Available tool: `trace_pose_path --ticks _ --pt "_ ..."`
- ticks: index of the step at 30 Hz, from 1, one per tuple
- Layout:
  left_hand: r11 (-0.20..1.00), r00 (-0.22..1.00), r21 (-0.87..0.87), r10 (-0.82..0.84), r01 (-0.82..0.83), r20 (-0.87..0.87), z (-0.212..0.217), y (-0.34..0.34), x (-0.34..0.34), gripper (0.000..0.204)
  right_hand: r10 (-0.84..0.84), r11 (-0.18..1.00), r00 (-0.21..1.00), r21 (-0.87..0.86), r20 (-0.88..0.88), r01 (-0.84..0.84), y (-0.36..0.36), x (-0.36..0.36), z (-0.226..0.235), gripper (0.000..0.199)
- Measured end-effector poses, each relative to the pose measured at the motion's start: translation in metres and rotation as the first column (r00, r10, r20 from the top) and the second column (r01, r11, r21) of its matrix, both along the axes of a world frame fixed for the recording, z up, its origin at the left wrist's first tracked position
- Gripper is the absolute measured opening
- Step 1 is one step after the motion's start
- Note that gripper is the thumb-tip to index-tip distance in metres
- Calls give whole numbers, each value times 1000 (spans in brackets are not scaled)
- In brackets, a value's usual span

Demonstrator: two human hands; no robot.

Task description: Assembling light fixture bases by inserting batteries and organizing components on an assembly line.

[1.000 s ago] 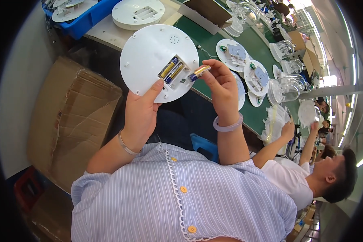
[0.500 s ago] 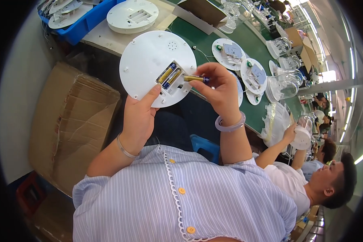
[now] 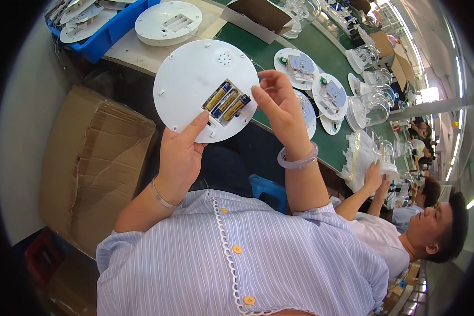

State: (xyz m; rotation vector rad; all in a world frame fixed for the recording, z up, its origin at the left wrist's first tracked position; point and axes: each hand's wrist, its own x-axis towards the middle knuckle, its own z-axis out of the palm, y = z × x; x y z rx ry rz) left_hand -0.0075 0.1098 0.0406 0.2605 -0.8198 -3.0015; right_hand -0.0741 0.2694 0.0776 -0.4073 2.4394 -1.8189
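A round white plastic base [image 3: 187,68] is held up with its underside facing me. My left hand [image 3: 184,142] grips its lower left edge, thumb on top beside the battery compartment. Three gold-and-blue batteries [image 3: 226,102] lie side by side in that compartment. A small dark slot shows close to my left thumb, and a ring of speaker holes sits near the far edge. My right hand [image 3: 282,108] is at the right rim of the base, holding no battery. Its thumb is at the rim and its fingers are loosely curled apart.
More white bases [image 3: 168,23] are stacked at the back left beside a blue bin [image 3: 97,42]. On the green table [image 3: 255,52] lie discs with circuit boards [image 3: 329,97] and clear domes [image 3: 371,110]. A cardboard box [image 3: 97,163] stands left; a co-worker [image 3: 389,237] handles a dome at right.
The third battery, earlier in my right hand's fingers, now lies in the compartment. My right hand has let go and opened near the rim. The co-worker's hands and dome have moved lower.
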Motion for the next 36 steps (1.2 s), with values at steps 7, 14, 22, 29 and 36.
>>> trace_pose_path --ticks 7,14,22,29,36 --pt "999 1000 -50 -16 14 -27 2 0 1 35 264 860 833 -510 486 25 -7 0 3 36" --pt "997 998 -71 31 -34 -47 -4 -1 0 35 175 942 951 -325 254 -86 -10 2 -8 32" --pt "999 998 -38 -3 1 -64 6 -6 -2 37 176 921 978 -368 108 -125 -12 3 -6 37" --pt "1000 991 16 -13 15 -133 19 -23 13 46 672 701 738 -375 64 -606 -23 29 -21 57" --pt "923 877 20 372 -384 -303 9 -63 33 41 724 639 649 -580 233 -504 -24 53 -25 17"
